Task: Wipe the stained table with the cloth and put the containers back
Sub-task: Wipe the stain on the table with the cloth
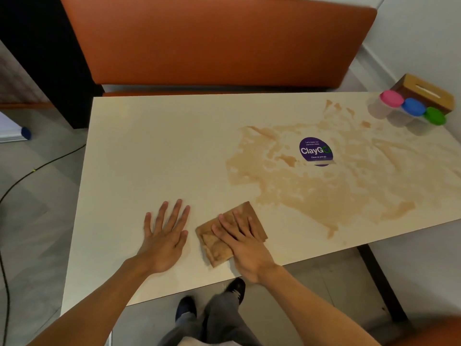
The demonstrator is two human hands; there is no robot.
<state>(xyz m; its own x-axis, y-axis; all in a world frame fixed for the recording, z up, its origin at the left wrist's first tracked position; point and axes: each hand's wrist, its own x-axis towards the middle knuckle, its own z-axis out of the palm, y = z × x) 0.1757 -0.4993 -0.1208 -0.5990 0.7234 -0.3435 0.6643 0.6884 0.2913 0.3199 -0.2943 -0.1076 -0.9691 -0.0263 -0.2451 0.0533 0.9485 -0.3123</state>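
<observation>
The right hand (pixel 245 242) lies flat with spread fingers on the folded brown cloth (pixel 219 242) near the front edge of the cream rectangular table (pixel 154 156). The left hand (pixel 166 232) rests open, palm down, just beside it. A wide brown stain (pixel 336 181) covers the table's right half, and three clear containers with pink, blue and green lids (pixel 412 107) stand at the far right corner.

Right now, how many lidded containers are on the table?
3, in a row at the far right corner against the wooden box: the pink-lidded container farthest, the blue-lidded container in the middle, the green-lidded container nearest. None seems hidden.
</observation>
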